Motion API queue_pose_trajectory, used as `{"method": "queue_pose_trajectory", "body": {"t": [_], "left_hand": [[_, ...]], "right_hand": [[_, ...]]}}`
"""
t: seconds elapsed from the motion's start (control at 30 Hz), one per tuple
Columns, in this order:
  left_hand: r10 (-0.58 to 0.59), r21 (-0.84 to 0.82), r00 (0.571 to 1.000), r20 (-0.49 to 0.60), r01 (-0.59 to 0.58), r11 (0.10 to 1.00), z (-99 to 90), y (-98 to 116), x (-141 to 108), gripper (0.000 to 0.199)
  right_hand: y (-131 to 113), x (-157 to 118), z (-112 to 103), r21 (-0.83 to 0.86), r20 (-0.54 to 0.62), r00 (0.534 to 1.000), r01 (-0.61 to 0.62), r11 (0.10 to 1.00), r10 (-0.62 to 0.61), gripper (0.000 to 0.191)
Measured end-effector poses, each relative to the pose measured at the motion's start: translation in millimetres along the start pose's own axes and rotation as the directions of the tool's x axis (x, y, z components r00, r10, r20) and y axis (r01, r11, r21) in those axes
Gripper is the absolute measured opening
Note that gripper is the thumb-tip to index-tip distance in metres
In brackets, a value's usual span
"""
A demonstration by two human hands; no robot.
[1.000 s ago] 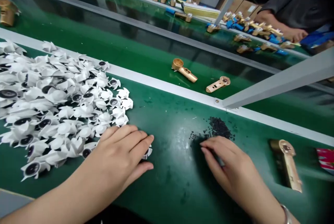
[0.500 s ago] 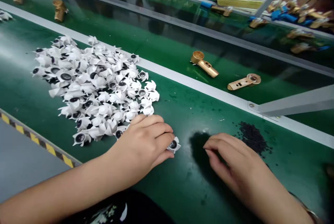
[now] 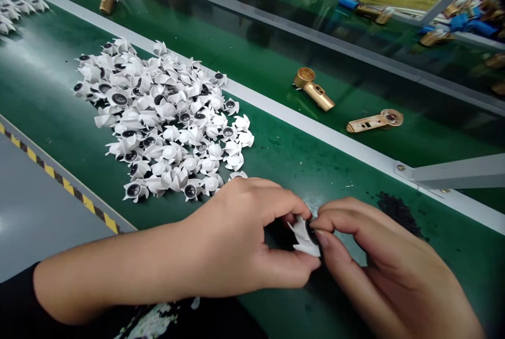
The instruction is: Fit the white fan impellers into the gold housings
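My left hand (image 3: 252, 239) grips a small white fan impeller (image 3: 303, 241) by its blades between thumb and fingers. The dark hub side of this impeller faces right. My right hand (image 3: 379, 260) is closed in a pinch, its fingertips right against that hub. Whatever lies between those fingertips is too small or hidden to make out. A pile of white fan impellers (image 3: 169, 123) with dark hubs lies to the left of my hands. Partly behind my right hand is a heap of small black bits (image 3: 398, 212).
Two gold-coloured fan housings, one dark-cupped (image 3: 315, 91) and one pale inside (image 3: 374, 121), lie beyond the white rail (image 3: 284, 112). A grey metal brace (image 3: 461, 173) rises at right. Yellow-black tape (image 3: 67, 186) marks the near bench edge. More impellers (image 3: 19, 10) lie far left.
My left hand has carried the impeller to the right and turned its hub sideways. Both hands have come together at it. The view has shifted slightly.
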State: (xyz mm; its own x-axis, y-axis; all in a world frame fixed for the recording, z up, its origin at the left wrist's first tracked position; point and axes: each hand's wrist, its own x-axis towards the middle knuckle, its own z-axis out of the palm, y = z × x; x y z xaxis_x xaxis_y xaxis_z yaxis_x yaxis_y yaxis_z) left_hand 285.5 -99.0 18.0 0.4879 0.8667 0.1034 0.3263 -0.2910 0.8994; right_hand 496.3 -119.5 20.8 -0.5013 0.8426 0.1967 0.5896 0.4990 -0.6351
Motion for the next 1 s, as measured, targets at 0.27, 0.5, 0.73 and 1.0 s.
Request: {"method": "queue_pose_trajectory", "body": {"t": [0.27,0.5,0.73,1.0], "left_hand": [[-0.175,-0.175,0.983,0.061,0.183,0.967,-0.2,-7,2,0.029],[-0.113,-0.354,0.987,-0.112,0.066,0.933,-4.4,-6,7,0.028],[-0.216,-0.566,0.976,-0.029,0.163,0.808,-6.0,-9,1,0.026],[-0.251,-0.662,0.967,-0.030,0.169,0.730,-16.6,-2,5,0.028]], "right_hand": [[-1,-11,-5,-0.068,-0.012,0.995,0.095,0.993,-0.096,0.022],[51,50,-46,-0.504,-0.222,0.975,-0.118,0.855,0.004,0.037],[170,140,-67,-0.555,-0.151,0.891,-0.434,0.710,0.427,0.055],[77,66,-67,-0.354,-0.178,0.953,-0.294,0.888,0.245,0.080]]}}
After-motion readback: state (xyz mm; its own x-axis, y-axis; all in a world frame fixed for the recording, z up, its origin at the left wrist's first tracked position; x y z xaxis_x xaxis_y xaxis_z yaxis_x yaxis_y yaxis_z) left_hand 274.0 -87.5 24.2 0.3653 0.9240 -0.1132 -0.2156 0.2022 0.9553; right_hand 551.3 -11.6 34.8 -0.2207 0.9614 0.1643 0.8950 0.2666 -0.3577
